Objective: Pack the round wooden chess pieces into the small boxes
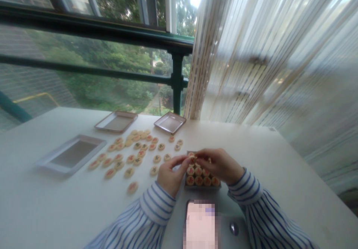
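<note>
A small box with rows of round xiangqi pieces with red characters stands on the white table. Over its far left part, my left hand pinches a xiangqi piece between thumb and forefinger. My right hand reaches over the box from the other side, its fingertips closed at the same piece. Both hands hide part of the box's contents. Left of the box, several loose xiangqi pieces, marked red or black, are scattered, with some bunched at the back.
A pale rectangular tray lies at the left, with another tray and a squarish tray farther back. Close to me is a phone with a blurred-out screen. Beyond the table stand a green railing and a string curtain.
</note>
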Tool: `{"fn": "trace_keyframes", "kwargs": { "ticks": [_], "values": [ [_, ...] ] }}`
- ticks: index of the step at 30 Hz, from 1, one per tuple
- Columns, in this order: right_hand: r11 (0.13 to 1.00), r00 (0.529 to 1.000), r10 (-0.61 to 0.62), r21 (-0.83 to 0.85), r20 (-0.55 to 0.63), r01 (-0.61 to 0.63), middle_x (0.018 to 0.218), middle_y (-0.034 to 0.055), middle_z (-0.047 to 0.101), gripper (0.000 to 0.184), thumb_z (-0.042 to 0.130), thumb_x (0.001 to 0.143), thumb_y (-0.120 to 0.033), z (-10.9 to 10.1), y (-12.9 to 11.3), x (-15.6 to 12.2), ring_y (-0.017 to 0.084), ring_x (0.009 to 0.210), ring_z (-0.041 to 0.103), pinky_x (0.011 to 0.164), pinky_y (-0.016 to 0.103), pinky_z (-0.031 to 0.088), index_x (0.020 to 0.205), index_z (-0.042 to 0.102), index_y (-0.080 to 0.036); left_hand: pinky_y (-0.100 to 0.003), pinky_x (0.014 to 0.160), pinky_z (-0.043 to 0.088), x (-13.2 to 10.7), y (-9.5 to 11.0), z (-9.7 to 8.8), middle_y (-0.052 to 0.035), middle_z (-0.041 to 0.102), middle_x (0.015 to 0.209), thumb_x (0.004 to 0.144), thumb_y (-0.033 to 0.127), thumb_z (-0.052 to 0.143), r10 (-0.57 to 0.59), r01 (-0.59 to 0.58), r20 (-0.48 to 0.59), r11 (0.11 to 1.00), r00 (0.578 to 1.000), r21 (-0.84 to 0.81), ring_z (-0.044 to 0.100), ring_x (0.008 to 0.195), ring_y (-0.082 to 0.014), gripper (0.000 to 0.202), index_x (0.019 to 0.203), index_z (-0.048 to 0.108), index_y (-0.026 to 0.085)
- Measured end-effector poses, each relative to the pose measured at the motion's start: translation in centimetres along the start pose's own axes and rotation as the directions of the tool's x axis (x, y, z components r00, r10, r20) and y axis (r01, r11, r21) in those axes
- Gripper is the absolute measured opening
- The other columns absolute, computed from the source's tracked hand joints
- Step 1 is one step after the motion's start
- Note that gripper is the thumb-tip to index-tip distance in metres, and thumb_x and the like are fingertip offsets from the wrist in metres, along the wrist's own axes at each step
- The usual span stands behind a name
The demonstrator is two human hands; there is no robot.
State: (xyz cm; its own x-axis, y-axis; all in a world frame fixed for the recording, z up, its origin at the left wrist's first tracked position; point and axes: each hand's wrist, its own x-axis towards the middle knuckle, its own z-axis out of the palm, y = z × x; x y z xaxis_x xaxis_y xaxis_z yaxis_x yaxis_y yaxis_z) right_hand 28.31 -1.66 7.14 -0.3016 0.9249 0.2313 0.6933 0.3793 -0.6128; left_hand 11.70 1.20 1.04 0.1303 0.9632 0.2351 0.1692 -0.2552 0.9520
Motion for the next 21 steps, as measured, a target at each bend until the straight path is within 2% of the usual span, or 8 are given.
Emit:
{"fn": "trace_keyframes", "kwargs": {
  "ticks": [5,21],
  "values": [
    [1.000,1.000,-0.010,0.009,0.009,0.010,0.084,0.0025,0.068,0.025,0.049,0.081,-0.029,0.18,0.02,0.01,0.013,0.071,0.060,0.067,0.022,0.043,0.100,0.063,-0.021,-0.030,0.074,0.051,-0.01,0.12,0.04,-0.0039,0.070,0.078,0.068,0.036,0.061,0.009,-0.009,0.001,1.000,1.000,0.000,0.065,0.074,-0.0180,0.023,0.080,0.068,0.017],
    [1.000,1.000,0.008,0.010,0.006,-0.008,0.081,0.0022,0.069,0.022,0.050,0.080,-0.028,0.26,0.15,0.05,0.013,0.070,0.060,0.066,0.022,0.044,0.097,0.064,-0.021,-0.030,0.075,0.051,-0.11,-0.13,0.09,-0.0044,0.070,0.080,0.069,0.036,0.061,-0.002,0.003,0.036,1.000,0.999,-0.024,0.065,0.076,-0.0186,0.025,0.083,0.068,0.017]
  ]
}}
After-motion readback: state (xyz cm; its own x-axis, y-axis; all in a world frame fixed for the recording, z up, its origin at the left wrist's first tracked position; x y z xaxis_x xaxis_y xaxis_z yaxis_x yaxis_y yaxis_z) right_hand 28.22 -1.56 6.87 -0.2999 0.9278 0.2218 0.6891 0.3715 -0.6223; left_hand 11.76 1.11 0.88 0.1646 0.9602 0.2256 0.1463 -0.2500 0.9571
